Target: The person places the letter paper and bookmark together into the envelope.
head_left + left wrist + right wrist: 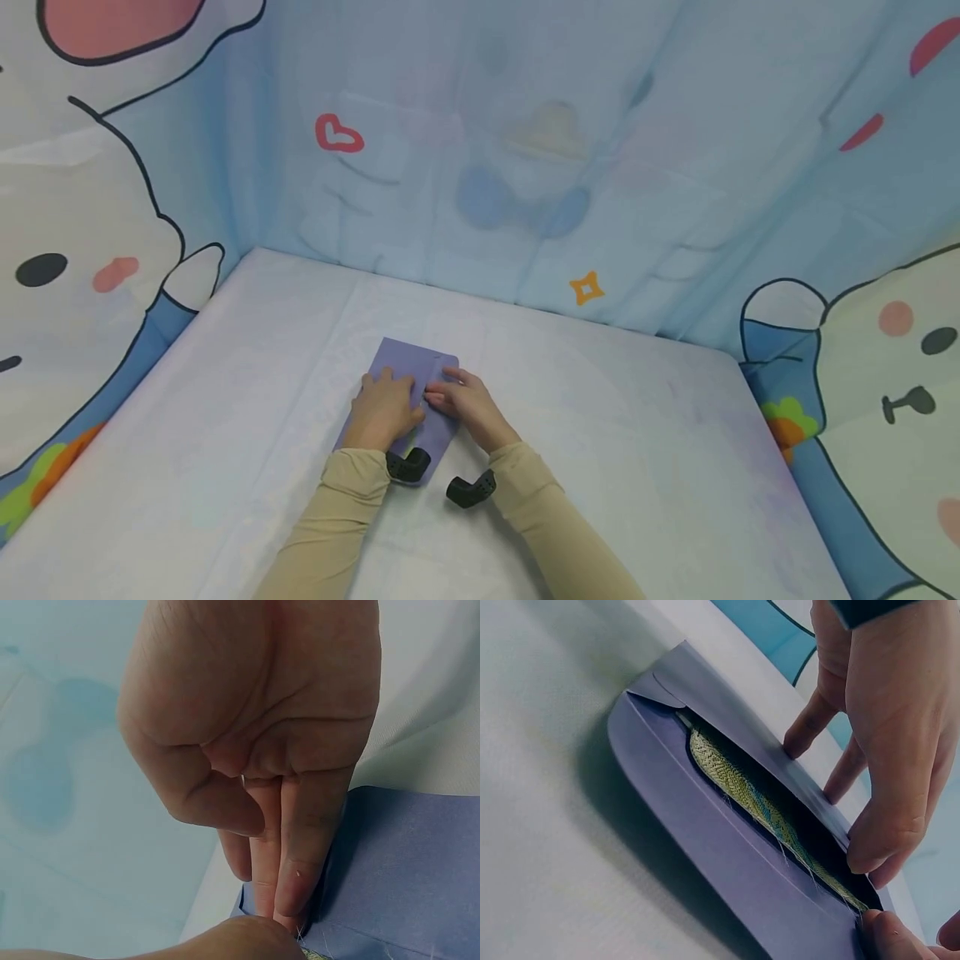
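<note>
A purple envelope lies on the white-covered table with a long opening along one side. Inside the opening shows a green-gold and teal feather with fine loose strands and a pale stem at one end. My left hand rests on the envelope, palm down, fingers spread; its thumb lies at the opening's edge. From the other side my right hand reaches in, thumb and fingers meeting at the feather's end. In the left wrist view the right hand appears with its outer finger curled in.
The white table cover extends to both sides of the envelope. Behind it hangs a blue curtain printed with cartoon animals. Black wrist mounts sit at both sleeves, the left one over the envelope's near end.
</note>
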Demonstrator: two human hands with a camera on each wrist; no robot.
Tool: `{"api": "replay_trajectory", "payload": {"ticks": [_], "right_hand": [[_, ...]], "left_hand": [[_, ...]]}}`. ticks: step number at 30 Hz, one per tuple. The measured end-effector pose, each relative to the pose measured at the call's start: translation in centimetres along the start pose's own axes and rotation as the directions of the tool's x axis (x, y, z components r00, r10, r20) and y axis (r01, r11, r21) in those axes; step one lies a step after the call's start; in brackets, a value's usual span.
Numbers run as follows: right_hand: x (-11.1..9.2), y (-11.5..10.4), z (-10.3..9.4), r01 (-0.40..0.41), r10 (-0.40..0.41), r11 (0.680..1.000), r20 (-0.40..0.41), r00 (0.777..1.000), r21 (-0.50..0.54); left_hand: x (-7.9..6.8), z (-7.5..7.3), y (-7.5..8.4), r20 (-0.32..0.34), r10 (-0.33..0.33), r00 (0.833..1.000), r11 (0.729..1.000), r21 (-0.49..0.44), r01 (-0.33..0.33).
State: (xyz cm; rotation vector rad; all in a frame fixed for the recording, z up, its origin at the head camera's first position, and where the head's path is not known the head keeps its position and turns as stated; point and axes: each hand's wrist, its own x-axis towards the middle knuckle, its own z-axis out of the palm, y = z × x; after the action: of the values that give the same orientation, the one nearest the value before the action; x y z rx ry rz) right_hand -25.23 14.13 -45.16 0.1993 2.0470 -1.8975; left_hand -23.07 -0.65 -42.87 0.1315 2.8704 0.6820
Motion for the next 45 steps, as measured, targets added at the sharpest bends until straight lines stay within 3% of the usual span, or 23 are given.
{"api": "replay_trajectory", "payload": {"ticks": [45], "right_hand": [[-2.5,0.9,0.3,-0.066,0.065,0.998,0.100,0.993,0.004]], "left_hand": [[-0.2,-0.1,0.0,0.001,0.014,1.000,1.000,0.004,-0.014]]}}
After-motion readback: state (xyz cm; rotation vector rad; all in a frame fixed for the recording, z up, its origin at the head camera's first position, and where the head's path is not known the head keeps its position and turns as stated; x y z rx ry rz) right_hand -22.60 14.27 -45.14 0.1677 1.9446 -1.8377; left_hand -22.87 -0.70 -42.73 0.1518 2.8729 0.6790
